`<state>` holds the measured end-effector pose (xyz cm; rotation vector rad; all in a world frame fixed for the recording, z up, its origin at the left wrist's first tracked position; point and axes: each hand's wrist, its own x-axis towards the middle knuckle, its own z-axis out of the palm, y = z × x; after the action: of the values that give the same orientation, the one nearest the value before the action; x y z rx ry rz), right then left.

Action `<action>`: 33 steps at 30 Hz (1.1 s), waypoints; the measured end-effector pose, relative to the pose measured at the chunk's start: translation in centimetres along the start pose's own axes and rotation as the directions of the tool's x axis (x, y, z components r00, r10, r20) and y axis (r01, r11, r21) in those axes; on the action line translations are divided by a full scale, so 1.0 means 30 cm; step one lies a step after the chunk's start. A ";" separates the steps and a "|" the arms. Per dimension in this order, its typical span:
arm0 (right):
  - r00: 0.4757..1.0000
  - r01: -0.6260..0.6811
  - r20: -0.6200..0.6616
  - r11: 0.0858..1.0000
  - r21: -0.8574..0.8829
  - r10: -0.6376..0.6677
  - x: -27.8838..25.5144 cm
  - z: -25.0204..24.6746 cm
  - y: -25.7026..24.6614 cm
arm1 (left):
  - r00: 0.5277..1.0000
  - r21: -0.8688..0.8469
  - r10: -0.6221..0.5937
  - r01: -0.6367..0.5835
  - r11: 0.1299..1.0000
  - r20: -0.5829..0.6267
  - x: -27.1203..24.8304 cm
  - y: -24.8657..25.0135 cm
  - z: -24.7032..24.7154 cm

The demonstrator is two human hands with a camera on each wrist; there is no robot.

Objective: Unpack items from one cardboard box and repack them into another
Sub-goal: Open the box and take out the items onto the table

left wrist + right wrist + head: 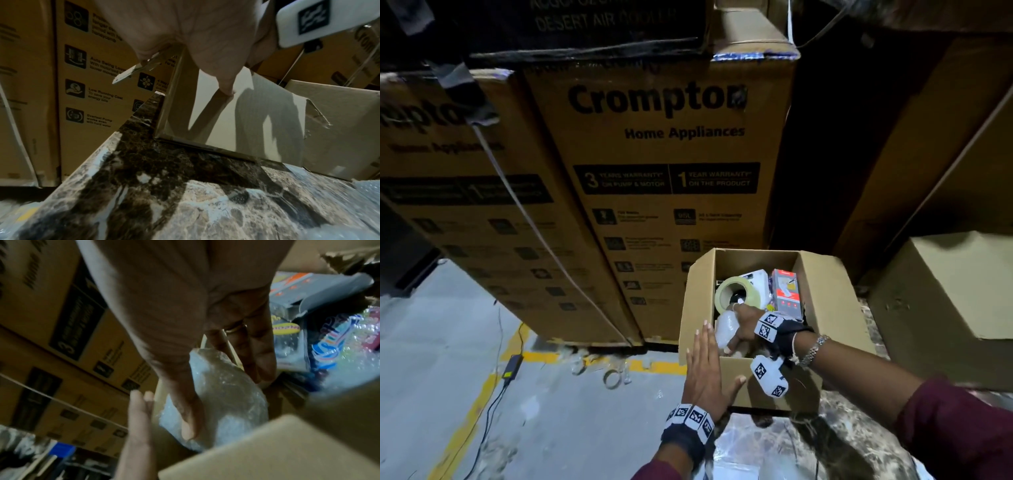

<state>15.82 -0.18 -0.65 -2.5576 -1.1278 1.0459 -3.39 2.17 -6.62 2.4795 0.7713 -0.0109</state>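
The right hand (743,325) was down inside the open cardboard box (732,377), its grip closed around a bubble-wrapped bundle (726,327) — thumb on one side, fingers curled over the other, as the right wrist view showed (226,402). The bundle lay in the box's near-left corner, against the wall that the other hand was bracing.

The left hand (705,370) lay flat on the outside of that wall, fingers straight and together, fingertips reaching just above the rim and the thumb spread across the front face. Its grip was open, pressing and holding nothing. In the left wrist view the palm (195,40) sat over the box's corner edge.

Just beyond the right grip, deeper in the box, a roll of tape (734,291) leaned on a white item (755,277). To the right of the grip a red and white packet (786,291) stood upright by the far right wall. The right wrist view also showed colourful plastic-wrapped packs (329,340) near the fingers.

The box rested on a dark marbled bench (185,186). Behind it stood tall Crompton cartons (654,171) — and to the right of the grip, well apart, a closed plain carton (945,291).
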 end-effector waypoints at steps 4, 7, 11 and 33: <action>0.991 0.004 -0.133 0.999 0.035 0.001 -0.152 -0.090 0.017 | 0.999 0.039 0.046 -0.046 0.998 -0.014 0.003 -0.011 -0.003; 0.948 0.064 -0.316 0.997 0.044 -0.047 -0.306 -0.123 0.050 | 0.999 0.038 0.051 -0.051 0.998 0.003 0.003 -0.005 -0.005; 0.889 0.167 -0.444 0.982 0.084 -0.113 -0.523 -0.084 0.149 | 0.998 0.025 0.058 -0.058 0.998 -0.025 -0.003 -0.007 0.003; 0.966 -0.259 -0.109 0.853 -0.452 0.236 -0.812 0.674 0.428 | 0.987 0.063 0.138 -0.133 0.989 -0.086 0.007 -0.035 0.014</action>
<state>-1.39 -28.85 -7.67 -3.1587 -1.1749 0.8287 -3.71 2.81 -7.52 2.5967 0.6457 0.1314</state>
